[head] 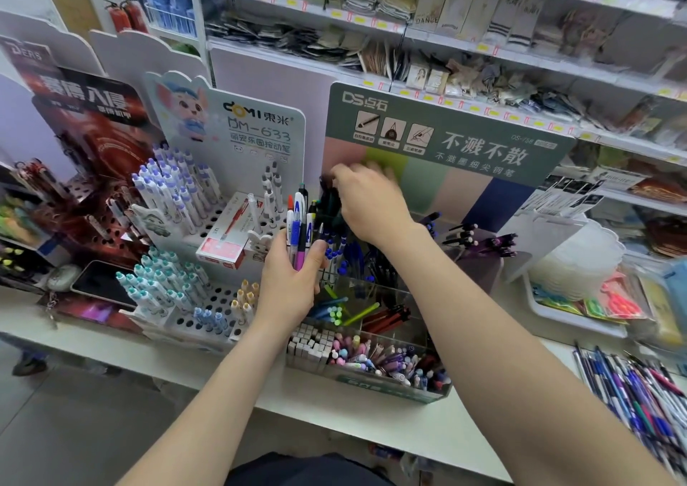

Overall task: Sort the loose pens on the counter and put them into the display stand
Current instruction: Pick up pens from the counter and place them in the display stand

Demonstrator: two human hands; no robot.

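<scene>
gripping a bunch of pens point(299, 225) upright, the left hand point(290, 281) sits at centre. the right hand point(368, 203), at one o'clock from it, curls over dark pens point(329, 197) in the display stand's point(390, 391) back row, too blurred to tell if it pinches one. sorting looks midway: loose pens point(632, 392) lie on the counter point(371, 430) at four o'clock. next, match another pen to its slot.

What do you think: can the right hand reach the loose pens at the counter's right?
Probably yes: nothing stands between the right hand and the loose pens, uncovered on the counter. It first must release the dark pens it pinches.
</scene>
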